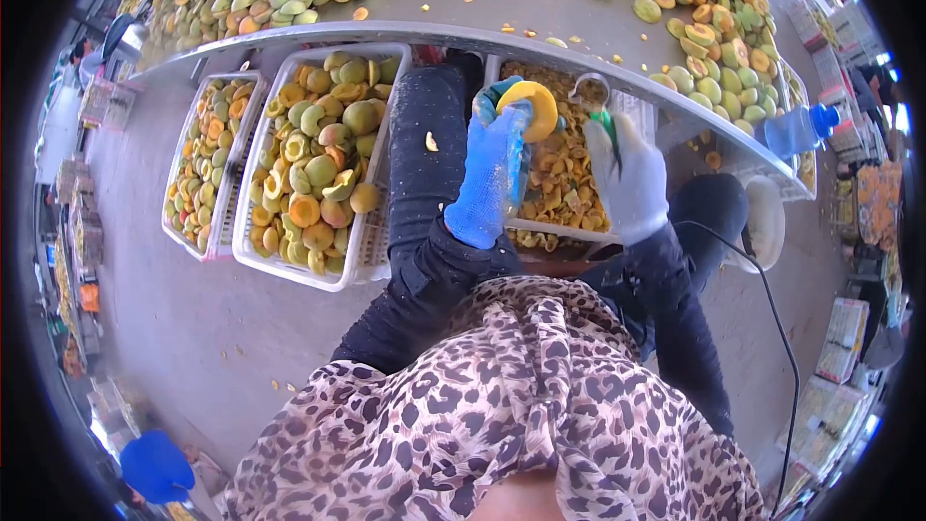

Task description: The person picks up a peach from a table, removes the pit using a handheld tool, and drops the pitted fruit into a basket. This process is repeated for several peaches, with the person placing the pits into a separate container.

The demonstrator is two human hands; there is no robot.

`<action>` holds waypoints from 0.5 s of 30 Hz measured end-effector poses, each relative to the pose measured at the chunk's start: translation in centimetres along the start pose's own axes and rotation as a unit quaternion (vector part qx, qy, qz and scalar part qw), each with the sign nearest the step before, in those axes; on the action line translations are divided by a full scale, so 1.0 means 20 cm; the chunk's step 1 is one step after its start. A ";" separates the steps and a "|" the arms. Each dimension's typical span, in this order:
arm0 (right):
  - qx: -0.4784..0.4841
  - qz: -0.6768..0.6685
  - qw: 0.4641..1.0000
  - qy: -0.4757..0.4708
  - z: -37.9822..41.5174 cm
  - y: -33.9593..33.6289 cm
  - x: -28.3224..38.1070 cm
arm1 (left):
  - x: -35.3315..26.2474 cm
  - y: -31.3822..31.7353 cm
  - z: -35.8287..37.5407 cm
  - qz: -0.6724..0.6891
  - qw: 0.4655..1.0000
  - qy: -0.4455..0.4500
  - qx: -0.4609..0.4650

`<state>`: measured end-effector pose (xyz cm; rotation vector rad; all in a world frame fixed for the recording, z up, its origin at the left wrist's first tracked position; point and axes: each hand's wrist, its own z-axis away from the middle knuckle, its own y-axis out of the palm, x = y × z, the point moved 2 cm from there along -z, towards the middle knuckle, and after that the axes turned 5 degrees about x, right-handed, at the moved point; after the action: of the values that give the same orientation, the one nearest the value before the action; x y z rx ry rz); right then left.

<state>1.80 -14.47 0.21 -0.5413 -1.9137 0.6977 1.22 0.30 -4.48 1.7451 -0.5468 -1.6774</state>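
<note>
My left hand, in a blue glove, is closed around a yellow peach half and holds it up above the middle crate. My right hand, in a white glove, grips a loop-bladed pitting knife by its green handle. The knife's round metal loop points up and left, apart from the fruit. Between my knees, below both hands, the middle crate holds orange-brown scraps and pits. On the steel table in front lie many cut peach halves.
Left of my leg stand a white crate of peach halves and a narrower crate of smaller pieces. A clear bottle with a blue cap is at the table's right edge. A black cable runs down on the right, near a white bucket.
</note>
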 end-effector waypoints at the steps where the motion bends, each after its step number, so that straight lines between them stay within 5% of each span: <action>1: 0.033 0.015 0.999 0.012 0.03 0.02 0.01 | 0.00 -0.02 -0.01 -0.002 1.000 0.009 0.003; 6: 0.080 0.175 0.981 0.011 0.05 0.11 0.02 | -0.01 0.05 0.03 -0.074 0.994 0.024 -0.078; 8: 0.102 0.247 0.963 0.029 0.05 0.16 0.00 | 0.00 0.05 0.04 -0.125 0.982 0.100 -0.097; 11: 0.128 0.309 0.941 0.057 0.05 0.23 -0.07 | -0.01 0.06 0.09 -0.330 0.934 0.101 -0.092; 12: 0.152 0.318 0.931 0.094 0.04 0.24 -0.07 | -0.04 0.06 0.11 -0.397 0.899 0.163 -0.083; 15: 0.183 0.359 0.899 0.170 0.02 0.29 -0.47 | -0.12 0.05 0.18 -0.454 0.861 0.222 -0.057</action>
<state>5.72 -16.28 -9.89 -1.0633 -1.1844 1.3031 -2.47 0.62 -1.85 2.3755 0.6942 -1.6892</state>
